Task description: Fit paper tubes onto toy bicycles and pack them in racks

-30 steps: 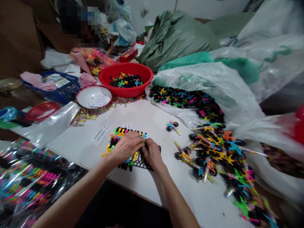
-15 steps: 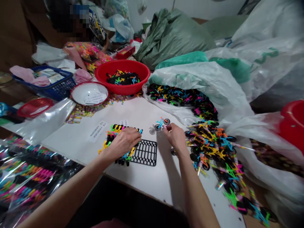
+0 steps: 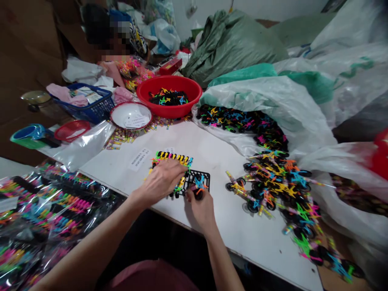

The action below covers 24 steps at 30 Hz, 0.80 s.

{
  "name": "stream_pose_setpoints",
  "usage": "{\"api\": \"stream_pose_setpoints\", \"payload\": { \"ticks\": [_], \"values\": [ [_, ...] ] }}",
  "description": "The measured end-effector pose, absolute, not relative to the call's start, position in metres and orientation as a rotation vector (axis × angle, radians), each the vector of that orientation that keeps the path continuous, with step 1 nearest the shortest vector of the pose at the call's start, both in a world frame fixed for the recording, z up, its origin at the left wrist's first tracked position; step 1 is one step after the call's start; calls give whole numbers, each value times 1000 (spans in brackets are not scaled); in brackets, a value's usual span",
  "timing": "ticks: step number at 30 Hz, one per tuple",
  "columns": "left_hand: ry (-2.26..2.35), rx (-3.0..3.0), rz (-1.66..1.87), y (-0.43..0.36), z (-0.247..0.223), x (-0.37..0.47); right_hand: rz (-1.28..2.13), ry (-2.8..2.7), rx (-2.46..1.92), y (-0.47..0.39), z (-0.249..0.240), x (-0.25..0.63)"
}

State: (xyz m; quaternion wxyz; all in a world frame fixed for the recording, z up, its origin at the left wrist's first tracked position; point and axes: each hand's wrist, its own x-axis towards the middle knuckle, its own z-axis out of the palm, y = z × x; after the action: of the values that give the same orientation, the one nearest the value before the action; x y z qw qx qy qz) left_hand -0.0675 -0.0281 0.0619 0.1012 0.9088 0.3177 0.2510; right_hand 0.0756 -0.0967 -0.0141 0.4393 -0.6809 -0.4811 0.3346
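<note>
On the white table, a black plastic grid rack [image 3: 206,174] carries a packed row of small colourful toy bicycles [image 3: 172,156] over its left part. My left hand [image 3: 165,178] lies across this row, fingers bent and closed on the bicycles by the bare part of the grid. Between the fingertips of my right hand [image 3: 200,206] is a blue toy bicycle [image 3: 199,182] with black wheels, held over the grid's right part. The fingers hide some of that bicycle and the lower grid, so I cannot tell whether it touches the rack.
Loose toy bicycles with candy tubes [image 3: 273,186] lie heaped on the right, before an open plastic sack [image 3: 303,109]. Behind stand a red basin [image 3: 194,99], a white bowl [image 3: 130,115] and a blue basket [image 3: 97,109]. Bagged bicycles [image 3: 54,202] lie left. Another person [image 3: 133,36] is at the back.
My right hand has carried the blue bicycle leftward and nearer to me, from the table onto the grid. The left hand stays on the row. The whole view has shifted slightly.
</note>
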Motion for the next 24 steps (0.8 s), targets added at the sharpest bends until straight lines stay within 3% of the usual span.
{"api": "stream_pose_setpoints", "payload": {
  "ticks": [3, 9, 24],
  "values": [
    [851, 2695, 597, -52, 53, -74, 774, -1211, -1667, -99, -29, 61],
    [919, 2708, 674, -70, 27, -69, 513, -1513, -1778, -105, -40, 61],
    [910, 2776, 524, -68, 30, -61, 477, -1878, -1916, -102, -31, 72]
  ]
}}
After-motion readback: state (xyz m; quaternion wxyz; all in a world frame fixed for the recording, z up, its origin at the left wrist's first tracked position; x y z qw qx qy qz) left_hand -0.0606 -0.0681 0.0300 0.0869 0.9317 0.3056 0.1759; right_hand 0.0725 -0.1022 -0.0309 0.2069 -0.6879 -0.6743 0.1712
